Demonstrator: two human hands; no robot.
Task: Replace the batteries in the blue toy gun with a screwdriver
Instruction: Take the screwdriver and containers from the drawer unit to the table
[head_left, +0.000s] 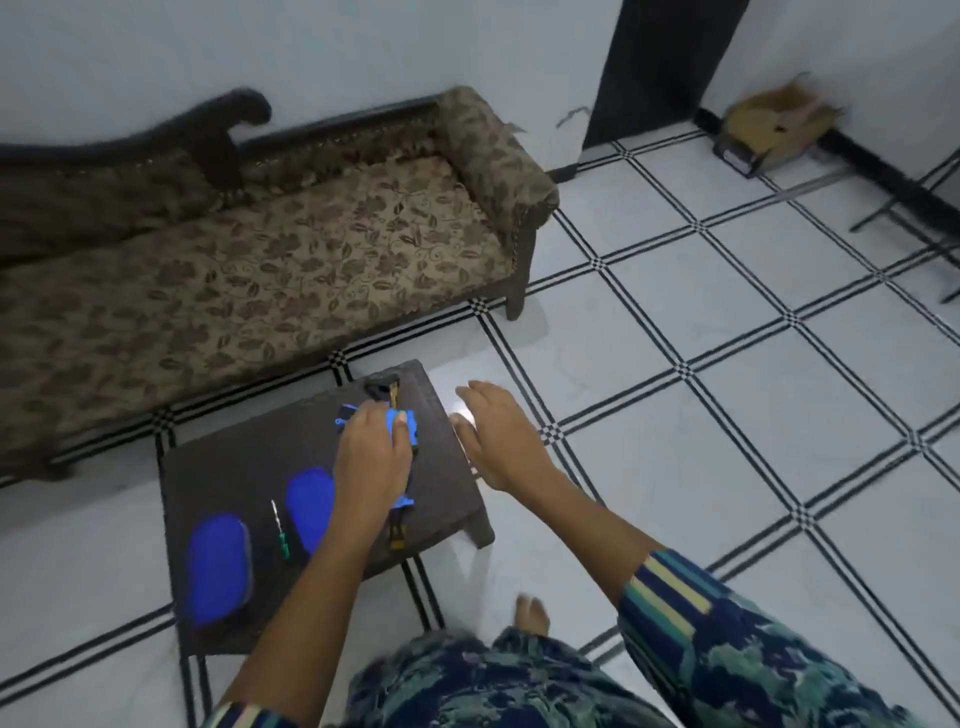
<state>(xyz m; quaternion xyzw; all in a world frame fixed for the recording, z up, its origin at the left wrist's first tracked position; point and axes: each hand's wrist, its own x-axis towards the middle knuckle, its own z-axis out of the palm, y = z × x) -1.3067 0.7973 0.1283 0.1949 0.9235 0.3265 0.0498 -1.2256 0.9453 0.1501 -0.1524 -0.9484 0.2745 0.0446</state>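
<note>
The blue toy gun lies on a small dark brown table, mostly covered by my left hand, whose fingers and thumb curl over its body. A thin screwdriver with a green handle lies on the table to the left of that hand, between two blue oval pads. My right hand hovers past the table's right edge with fingers spread and holds nothing. No batteries can be made out.
A floral brown sofa stands behind the table against the wall. White floor tiles with black lines spread to the right. A cardboard box sits in the far corner. My bare foot shows near the table.
</note>
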